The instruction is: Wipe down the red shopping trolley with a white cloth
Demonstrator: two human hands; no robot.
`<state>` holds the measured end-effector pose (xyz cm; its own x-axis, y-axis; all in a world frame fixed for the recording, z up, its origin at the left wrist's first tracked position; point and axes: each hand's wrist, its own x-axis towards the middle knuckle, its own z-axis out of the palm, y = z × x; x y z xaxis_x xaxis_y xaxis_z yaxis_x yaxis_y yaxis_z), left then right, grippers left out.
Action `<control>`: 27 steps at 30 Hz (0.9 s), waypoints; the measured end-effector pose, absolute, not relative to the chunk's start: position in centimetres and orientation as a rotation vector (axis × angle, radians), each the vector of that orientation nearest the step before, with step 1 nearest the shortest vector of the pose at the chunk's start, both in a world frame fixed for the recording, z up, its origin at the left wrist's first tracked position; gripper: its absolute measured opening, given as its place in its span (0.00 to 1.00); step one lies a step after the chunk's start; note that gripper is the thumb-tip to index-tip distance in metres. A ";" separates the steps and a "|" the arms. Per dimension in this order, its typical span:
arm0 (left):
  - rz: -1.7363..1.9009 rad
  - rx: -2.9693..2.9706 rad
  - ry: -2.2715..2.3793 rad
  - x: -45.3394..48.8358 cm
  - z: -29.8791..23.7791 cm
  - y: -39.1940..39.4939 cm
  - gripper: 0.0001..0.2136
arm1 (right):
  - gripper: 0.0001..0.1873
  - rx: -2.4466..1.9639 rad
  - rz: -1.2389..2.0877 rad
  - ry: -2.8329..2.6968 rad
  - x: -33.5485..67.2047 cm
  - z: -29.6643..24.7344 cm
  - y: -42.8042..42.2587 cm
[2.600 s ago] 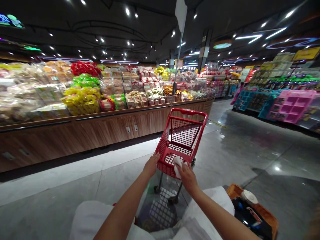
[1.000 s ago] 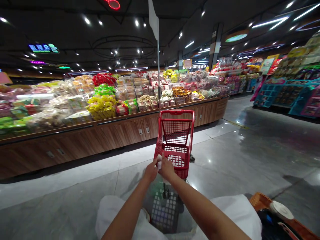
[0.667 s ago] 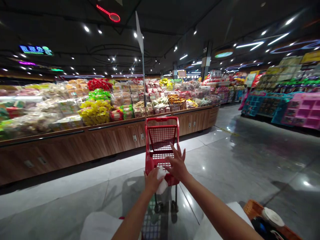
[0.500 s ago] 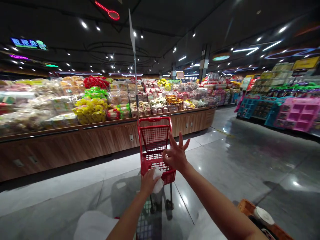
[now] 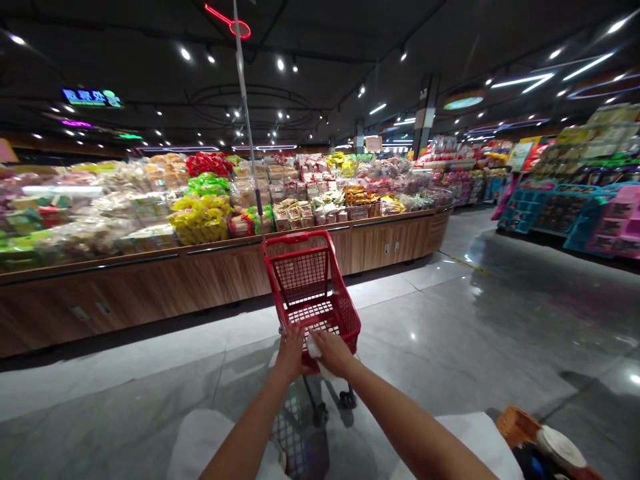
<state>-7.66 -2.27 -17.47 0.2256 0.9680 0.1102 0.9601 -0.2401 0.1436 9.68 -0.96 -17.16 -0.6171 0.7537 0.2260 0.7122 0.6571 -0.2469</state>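
A small red shopping cart (image 5: 345, 307) stands in front of me, leaning to the left in the head view. Its mesh basket looks bare inside. My left hand (image 5: 291, 358) is on the near rim of the basket, fingers over the edge and thumb on my side. Close beside it, my right hand (image 5: 334, 353) presses a crumpled white tissue (image 5: 314, 347) against the same rim. Part of the tissue hangs below the right palm. The fingertips of the right hand are partly hidden behind the tissue.
Behind the cart runs a long wooden display counter (image 5: 225, 273) piled with bagged and boxed goods. A thin pole (image 5: 247, 120) rises behind the cart. Blue and pink racks (image 5: 530, 207) stand at the right. A brown basket (image 5: 517, 427) with items is at lower right.
The tissue has passed from my left hand to my right. My right hand, spread in the air before, has come down to the rim. The cart has tilted, and the view has shifted.
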 end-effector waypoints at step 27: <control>0.406 2.457 1.773 -6.4 -17.6 -3.5 0.15 | 0.29 -0.974 0.000 -2.592 13.3 -19.3 -0.2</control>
